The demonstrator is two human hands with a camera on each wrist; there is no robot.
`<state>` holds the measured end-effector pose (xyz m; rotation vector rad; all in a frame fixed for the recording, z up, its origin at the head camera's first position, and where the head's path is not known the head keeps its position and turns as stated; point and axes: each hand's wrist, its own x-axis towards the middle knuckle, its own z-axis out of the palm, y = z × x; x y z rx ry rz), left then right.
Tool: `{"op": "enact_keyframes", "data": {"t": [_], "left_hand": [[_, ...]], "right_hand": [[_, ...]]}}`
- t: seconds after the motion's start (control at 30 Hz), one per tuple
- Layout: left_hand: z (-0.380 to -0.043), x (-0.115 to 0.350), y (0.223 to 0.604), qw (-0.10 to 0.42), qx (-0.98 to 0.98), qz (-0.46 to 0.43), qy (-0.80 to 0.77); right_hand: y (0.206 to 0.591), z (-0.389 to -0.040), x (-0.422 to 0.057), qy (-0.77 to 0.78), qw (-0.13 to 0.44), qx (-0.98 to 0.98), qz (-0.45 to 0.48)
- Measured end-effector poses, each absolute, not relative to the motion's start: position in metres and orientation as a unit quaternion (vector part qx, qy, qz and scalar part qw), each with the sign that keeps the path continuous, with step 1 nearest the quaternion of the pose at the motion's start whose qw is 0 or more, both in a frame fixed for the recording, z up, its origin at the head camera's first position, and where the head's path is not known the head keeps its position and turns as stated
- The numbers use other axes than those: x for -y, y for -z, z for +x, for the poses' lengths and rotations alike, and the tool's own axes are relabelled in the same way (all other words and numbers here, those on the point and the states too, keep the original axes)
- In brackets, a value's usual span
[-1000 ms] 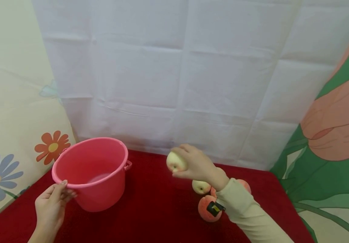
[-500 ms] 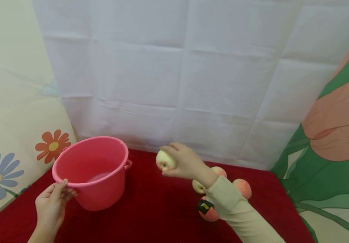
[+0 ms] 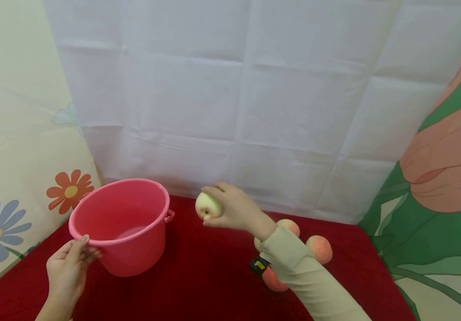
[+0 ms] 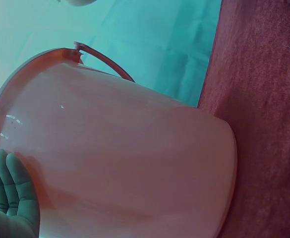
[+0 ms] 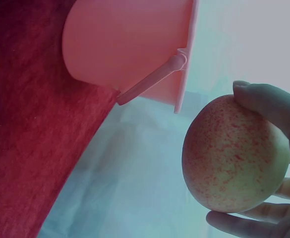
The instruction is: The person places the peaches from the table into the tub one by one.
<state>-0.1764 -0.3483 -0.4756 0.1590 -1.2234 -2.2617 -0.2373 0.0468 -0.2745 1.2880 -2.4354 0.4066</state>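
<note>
My right hand [image 3: 236, 208] grips a pale yellow apple [image 3: 207, 206] from above, over the red cloth. In the right wrist view the apple [image 5: 236, 154] shows red specks, with the thumb on one side and fingers on the other. A pink bucket [image 3: 136, 253] stands upright at left; its visible inside holds nothing. My left hand [image 3: 67, 269] pinches the near-left rim, thumb on top. The left wrist view shows that hand's fingers [image 4: 11, 183] against the outer bucket wall [image 4: 135, 148]. The apple is right of the bucket, apart from it.
On the red cloth [image 3: 198, 285], under and beside my right forearm, lie several reddish fruits, among them one at the right [image 3: 319, 248] and one behind the wrist [image 3: 289, 226]. A black wrist camera [image 3: 259, 265] sits at my sleeve. White cloth [image 3: 234, 111] hangs behind.
My right hand has carried the apple leftward, nearer the bucket, uncovering more of the fruits at right. The left hand keeps its hold on the rim.
</note>
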Motion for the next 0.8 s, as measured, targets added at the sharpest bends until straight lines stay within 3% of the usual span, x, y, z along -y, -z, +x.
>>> {"op": "enact_keyframes", "data": {"t": [0.13,0.33,0.43,0.67,0.8], "left_hand": [[-0.175,0.347,0.473,0.278,0.464,0.080,0.838],[-0.138,0.296,0.401,0.263,0.456,0.089,0.845],[-0.141,0.301,0.408,0.264,0.453,0.087,0.847],[-0.179,0.355,0.485,0.276,0.480,0.055,0.831],[-0.166,0.338,0.458,0.266,0.489,0.082,0.827]], "right_hand": [[0.271,-0.239,-0.041,-0.141,0.183,0.858,0.458],[0.267,-0.239,-0.029,-0.145,0.180,0.859,0.457],[0.266,-0.239,-0.023,-0.142,0.176,0.860,0.457],[0.264,-0.240,-0.009,-0.136,0.179,0.859,0.461],[0.260,-0.240,-0.001,-0.148,0.170,0.862,0.455]]}}
